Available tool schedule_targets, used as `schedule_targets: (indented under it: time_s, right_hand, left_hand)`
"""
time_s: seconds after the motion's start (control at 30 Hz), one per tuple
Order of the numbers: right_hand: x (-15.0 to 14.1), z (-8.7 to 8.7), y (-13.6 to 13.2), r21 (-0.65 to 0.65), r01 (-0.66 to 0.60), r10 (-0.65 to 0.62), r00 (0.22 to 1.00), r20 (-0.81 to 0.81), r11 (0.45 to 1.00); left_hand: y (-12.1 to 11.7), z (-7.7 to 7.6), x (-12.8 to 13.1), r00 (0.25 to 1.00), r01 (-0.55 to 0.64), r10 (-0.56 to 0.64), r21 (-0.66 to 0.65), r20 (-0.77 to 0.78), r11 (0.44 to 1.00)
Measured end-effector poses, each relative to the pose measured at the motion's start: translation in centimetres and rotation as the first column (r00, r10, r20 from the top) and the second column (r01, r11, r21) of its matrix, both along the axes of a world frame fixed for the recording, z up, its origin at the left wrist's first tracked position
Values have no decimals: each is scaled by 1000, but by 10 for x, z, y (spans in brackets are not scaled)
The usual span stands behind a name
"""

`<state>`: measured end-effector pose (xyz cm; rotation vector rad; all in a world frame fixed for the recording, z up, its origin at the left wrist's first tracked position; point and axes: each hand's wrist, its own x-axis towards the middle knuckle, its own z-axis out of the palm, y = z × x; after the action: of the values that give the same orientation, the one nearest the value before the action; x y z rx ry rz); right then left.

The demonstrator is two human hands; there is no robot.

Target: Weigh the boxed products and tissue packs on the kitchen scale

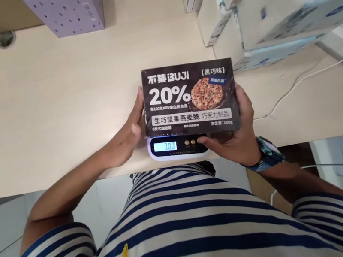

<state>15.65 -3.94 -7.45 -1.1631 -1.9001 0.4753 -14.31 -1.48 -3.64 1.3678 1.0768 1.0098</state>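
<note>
A dark brown snack box (189, 119) with white print, "20%" and a picture of a round oat crisp sits over a small digital kitchen scale (179, 150). The scale's lit display reads what looks like 303; the box hides its platform. My right hand (237, 137), with a watch on the wrist, grips the box's right side, thumb at the lower front edge and fingers around the far side. At the left edge, my left hand (127, 137) is held with its fingers stretched out and thumb apart, close beside the box; whether it touches is hard to tell.
A purple patterned box (75, 11) stands at the back of the wooden table (42, 114). Stacked white floral tissue boxes (270, 13) rise at the back right. A white cable (300, 79) crosses the right side, and a round cable hole (6, 39) is at the far left.
</note>
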Motion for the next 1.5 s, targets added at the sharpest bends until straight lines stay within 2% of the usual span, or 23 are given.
schedule_targets:
  time_s: [0.07,0.17,0.27,0.37,0.47,0.57,0.73,0.83,1.0,1.07,1.2,1.3,1.5]
  right_hand:
    - [1,2,2,43,-31,32,999,-8,999]
    - [3,1,3,-3,-84,84,996,-36,996]
    - [8,-2,3,-73,-124,122,992,-37,990]
    - [11,-3,3,-105,-133,131,991,-25,985]
    - [8,-2,4,-92,-158,153,986,-63,983]
    - [4,0,6,-50,-175,169,980,-105,983]
    - [3,1,10,30,-128,130,987,-97,991]
    - [3,3,10,49,-83,87,994,-72,995]
    - [1,9,5,-93,14,-15,1000,-6,996]
    - [1,8,5,-100,6,-7,1000,-6,995]
    - [3,1,10,-33,-78,74,991,-111,996]
    - [4,0,10,-37,-96,91,989,-118,995]
    - [6,5,10,-55,-118,110,985,-133,992]
  left_hand:
    - [8,4,-10,994,101,-100,-45,33,994]
    - [14,10,-25,977,211,-208,-90,43,973]
    - [13,10,-29,977,209,-203,-114,64,971]
    - [8,3,-22,975,220,-218,-80,33,972]
    - [-2,-3,-16,974,226,-226,-4,14,974]
    - [-11,-2,-15,977,201,-202,29,70,979]
    - [-13,8,-24,971,238,-241,-128,-7,963]
    - [-12,12,-28,970,240,-242,-102,-5,965]
    - [-12,17,-26,959,284,-285,-66,-2,956]
    - [-13,16,-25,954,301,-300,-54,28,952]
    - [-13,9,-21,987,155,-156,-13,-41,988]
    - [-10,1,-19,996,35,-33,21,-88,999]
    - [8,-10,-17,997,-61,65,106,-36,992]
